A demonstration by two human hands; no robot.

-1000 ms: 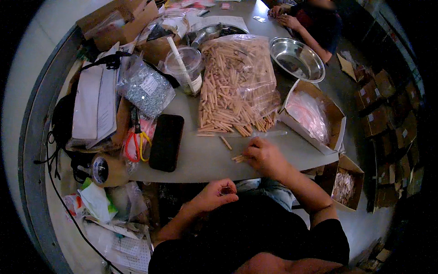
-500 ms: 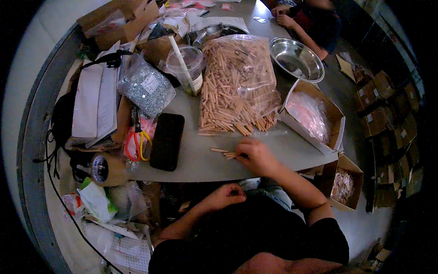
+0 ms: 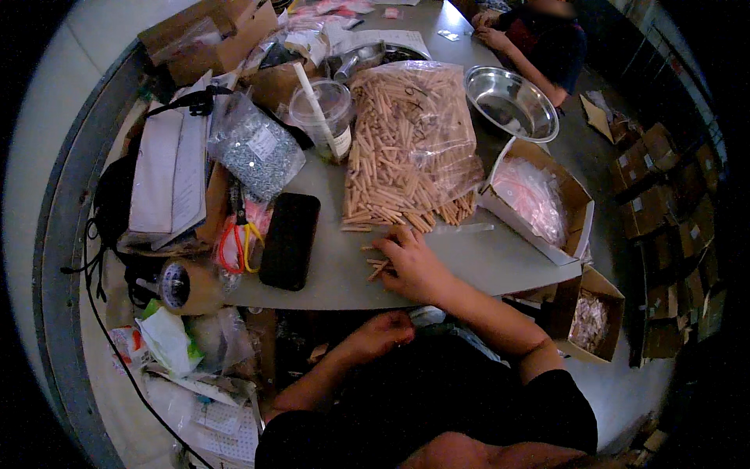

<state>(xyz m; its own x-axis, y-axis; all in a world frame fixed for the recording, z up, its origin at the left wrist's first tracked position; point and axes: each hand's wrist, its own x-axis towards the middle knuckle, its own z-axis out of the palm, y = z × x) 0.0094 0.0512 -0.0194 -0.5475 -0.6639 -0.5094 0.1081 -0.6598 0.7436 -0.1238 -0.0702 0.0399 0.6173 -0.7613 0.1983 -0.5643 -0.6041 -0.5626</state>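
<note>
Right hand (image 3: 412,266) resting palm-down on table (image 3: 484,262), fingers gathering few wooden dowels (image 3: 376,264); dowel bag (image 3: 406,148) lying just beyond. Left hand (image 3: 381,334) curling loosely closed below table edge, apparently empty.

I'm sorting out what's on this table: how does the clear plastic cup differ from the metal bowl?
The clear plastic cup is tall, narrow and see-through, with a pale stick leaning out of it; the metal bowl is wide, shallow, shiny and looks empty. The cup stands left of the open bag of wooden dowels; the bowl sits right of it, nearer the other person. Both are round, open-topped and upright on the table.
</note>
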